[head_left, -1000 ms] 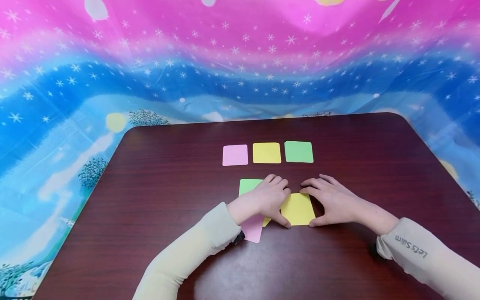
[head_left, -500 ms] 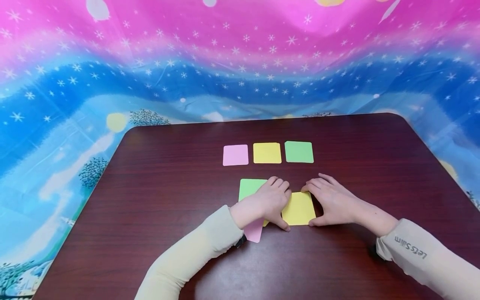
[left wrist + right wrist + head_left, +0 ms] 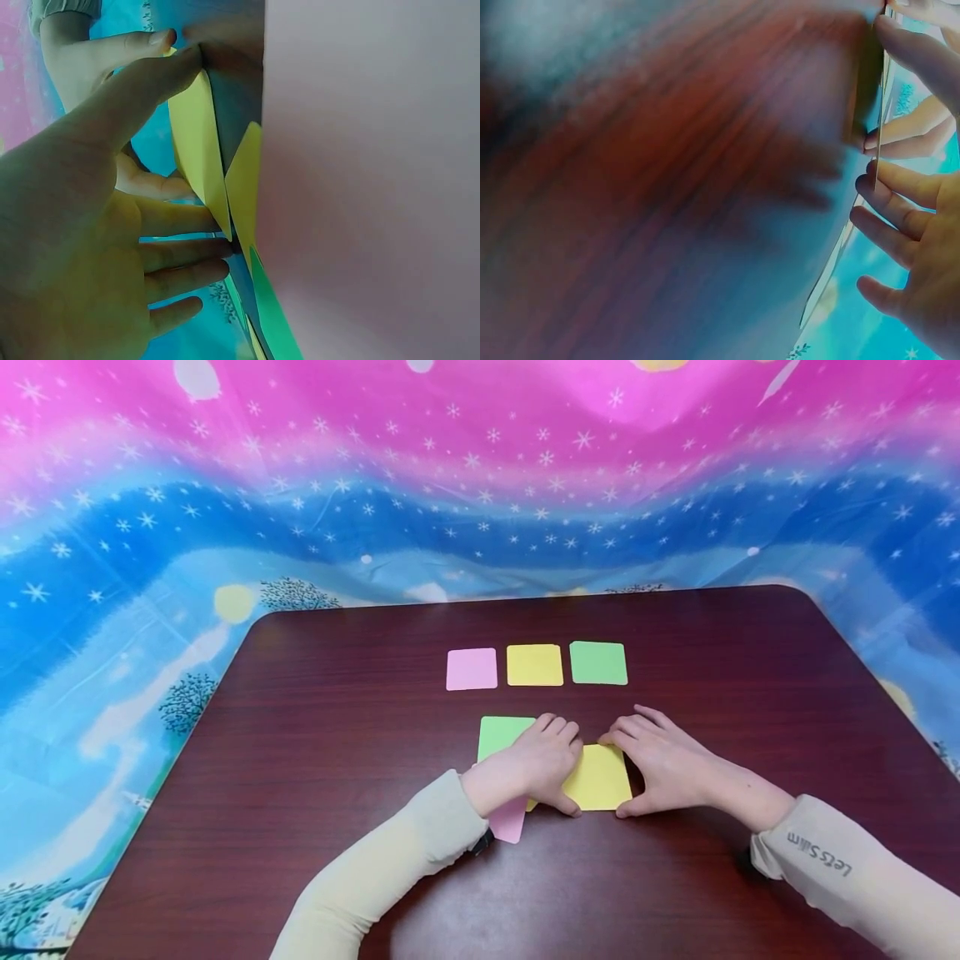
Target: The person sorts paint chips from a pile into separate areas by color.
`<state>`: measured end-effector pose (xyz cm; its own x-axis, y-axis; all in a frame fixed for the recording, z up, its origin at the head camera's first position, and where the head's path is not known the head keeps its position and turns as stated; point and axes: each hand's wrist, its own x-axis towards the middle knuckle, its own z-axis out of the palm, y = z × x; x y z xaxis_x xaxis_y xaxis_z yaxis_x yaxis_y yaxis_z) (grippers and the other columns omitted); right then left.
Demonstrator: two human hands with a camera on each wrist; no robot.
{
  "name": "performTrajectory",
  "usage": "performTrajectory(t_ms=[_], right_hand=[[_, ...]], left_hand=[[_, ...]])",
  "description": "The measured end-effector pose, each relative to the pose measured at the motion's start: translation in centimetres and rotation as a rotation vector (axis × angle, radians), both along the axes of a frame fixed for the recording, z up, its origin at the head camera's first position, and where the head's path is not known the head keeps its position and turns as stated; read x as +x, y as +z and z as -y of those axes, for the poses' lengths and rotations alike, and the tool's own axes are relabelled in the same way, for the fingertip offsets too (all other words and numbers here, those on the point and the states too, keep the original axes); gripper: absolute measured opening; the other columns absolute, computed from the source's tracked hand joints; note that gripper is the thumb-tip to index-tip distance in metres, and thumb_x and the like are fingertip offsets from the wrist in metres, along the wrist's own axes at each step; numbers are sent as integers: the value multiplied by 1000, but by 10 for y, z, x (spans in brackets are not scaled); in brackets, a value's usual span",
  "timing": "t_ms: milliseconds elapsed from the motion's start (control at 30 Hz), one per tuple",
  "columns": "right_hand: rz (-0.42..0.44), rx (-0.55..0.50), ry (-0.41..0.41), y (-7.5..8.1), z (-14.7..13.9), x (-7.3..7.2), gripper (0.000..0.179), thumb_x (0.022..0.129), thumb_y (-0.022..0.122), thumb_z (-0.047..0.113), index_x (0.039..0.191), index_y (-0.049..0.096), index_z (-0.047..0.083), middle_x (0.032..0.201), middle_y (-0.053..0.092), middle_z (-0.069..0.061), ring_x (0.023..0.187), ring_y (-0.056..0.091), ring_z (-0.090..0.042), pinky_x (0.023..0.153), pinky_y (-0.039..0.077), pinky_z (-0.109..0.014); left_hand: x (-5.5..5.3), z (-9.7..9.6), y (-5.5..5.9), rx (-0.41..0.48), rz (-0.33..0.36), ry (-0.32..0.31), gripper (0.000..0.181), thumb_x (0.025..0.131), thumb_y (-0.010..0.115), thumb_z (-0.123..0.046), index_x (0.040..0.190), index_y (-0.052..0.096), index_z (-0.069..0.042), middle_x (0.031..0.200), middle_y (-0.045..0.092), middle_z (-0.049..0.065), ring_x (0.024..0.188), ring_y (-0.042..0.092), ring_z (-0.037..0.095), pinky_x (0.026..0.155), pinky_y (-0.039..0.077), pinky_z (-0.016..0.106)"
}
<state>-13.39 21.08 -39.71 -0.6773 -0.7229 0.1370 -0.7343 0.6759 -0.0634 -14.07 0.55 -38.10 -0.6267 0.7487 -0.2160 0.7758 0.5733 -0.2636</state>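
Observation:
A square yellow card (image 3: pixel 598 778) with rounded corners lies between both hands, close over the table. My left hand (image 3: pixel 534 764) grips its left side, thumb at the near corner and fingers at the far edge. On the opposite side my right hand (image 3: pixel 669 762) holds it the same way, between thumb and fingertips. Beneath the left hand and wrist are a green card (image 3: pixel 501 735), a pink card (image 3: pixel 510 821) and the corner of another yellow card (image 3: pixel 244 169), all partly hidden. In the left wrist view, the pink card fills the right side.
Across the table (image 3: pixel 337 693), farther back, runs a row of a pink card (image 3: pixel 472 669), a yellow card (image 3: pixel 535 665) and a green card (image 3: pixel 598 663). The last two show offset edges underneath. A patterned cloth (image 3: pixel 450 485) hangs behind the table.
Both hands stay around the yellow card with only slight shifts. The card has barely moved, a touch to the right. The back row stays put.

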Motion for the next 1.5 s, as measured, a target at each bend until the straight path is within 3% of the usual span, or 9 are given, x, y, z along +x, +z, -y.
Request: performTrajectory(t_ms=[400, 633, 867, 1167, 1500], right_hand=[[-7, -7, -1, 13, -1, -7, 77, 51, 77, 57, 109, 60, 10, 102, 55, 1, 101, 49, -19, 103, 22, -49], [-29, -27, -12, 19, 1, -18, 78, 53, 75, 58, 111, 59, 9, 104, 55, -1, 102, 50, -20, 103, 22, -49], [-50, -52, -4, 19, 8, -29, 77, 54, 75, 57, 112, 59, 8, 104, 56, -2, 103, 50, -22, 102, 23, -49], [-4, -47, -45, 17, 18, -40, 80, 58, 73, 57, 119, 56, 7, 111, 55, -5, 108, 48, -24, 102, 24, -50], [32, -54, -65, 12, 27, -52, 78, 63, 70, 57, 123, 52, 9, 117, 51, -5, 112, 45, -23, 103, 23, -52]], left_hand=[[-10, 6, 3, 104, 44, 2, 82, 64, 58, -73, 118, 50, -12, 110, 42, 1, 104, 43, 17, 96, 30, 31], [-19, 12, 10, 166, 92, 44, 96, 64, 62, -70, 132, 41, -5, 112, 38, 3, 101, 41, 17, 93, 31, 30], [-27, 21, 12, 211, 127, 74, 95, 67, 64, -63, 135, 37, -3, 117, 38, 5, 107, 41, 18, 94, 31, 31], [-41, 35, 9, 300, 223, 135, 95, 68, 67, -57, 139, 34, -2, 115, 36, 3, 107, 38, 16, 99, 28, 32], [-55, 48, 5, 352, 244, 162, 91, 68, 69, -53, 138, 36, -5, 121, 36, 5, 113, 38, 19, 101, 26, 34]])
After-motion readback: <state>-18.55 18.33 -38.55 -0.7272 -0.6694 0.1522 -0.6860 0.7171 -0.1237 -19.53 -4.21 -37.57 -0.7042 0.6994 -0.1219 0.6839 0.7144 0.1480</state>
